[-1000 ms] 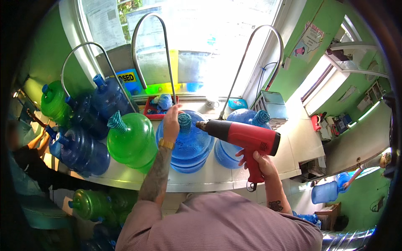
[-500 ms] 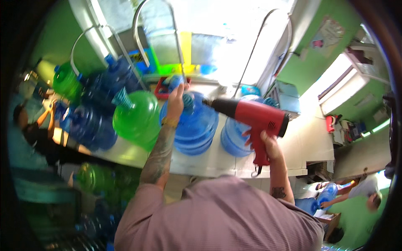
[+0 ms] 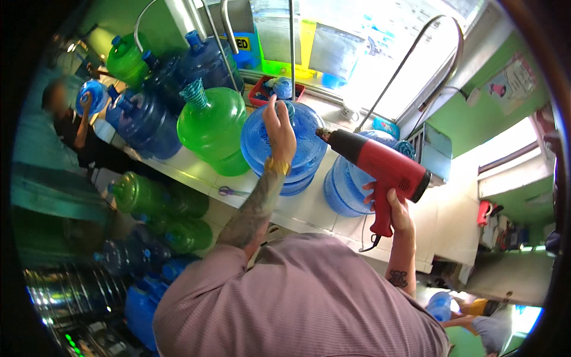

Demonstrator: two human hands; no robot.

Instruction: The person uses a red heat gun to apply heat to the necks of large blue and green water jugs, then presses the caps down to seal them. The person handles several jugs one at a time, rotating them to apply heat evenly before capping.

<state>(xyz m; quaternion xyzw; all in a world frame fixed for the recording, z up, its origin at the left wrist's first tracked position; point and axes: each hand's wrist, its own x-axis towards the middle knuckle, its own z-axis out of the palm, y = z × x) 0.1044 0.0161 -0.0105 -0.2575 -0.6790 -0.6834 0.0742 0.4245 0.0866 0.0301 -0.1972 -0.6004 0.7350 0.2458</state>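
your hands apart — right hand (image 3: pixel 399 217), right of centre, clamped on red heat gun (image 3: pixel 386 166); long axis slants upper left, nozzle (image 3: pixel 324 134) toward middle blue jug (image 3: pixel 306 135), centre frame. left hand (image 3: pixel 279 131) nearer, at jug's neck; grip: cannot tell. counted: one gun; centrally, two blue jugs, one green jug (image 3: pixel 211 131).

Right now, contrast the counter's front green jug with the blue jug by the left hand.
The green jug shows its wrapped neck whole; the blue jug has its neck partly hidden by the left hand. The heat gun is nearer the blue jug than the green jug. Both stand upright on the counter.
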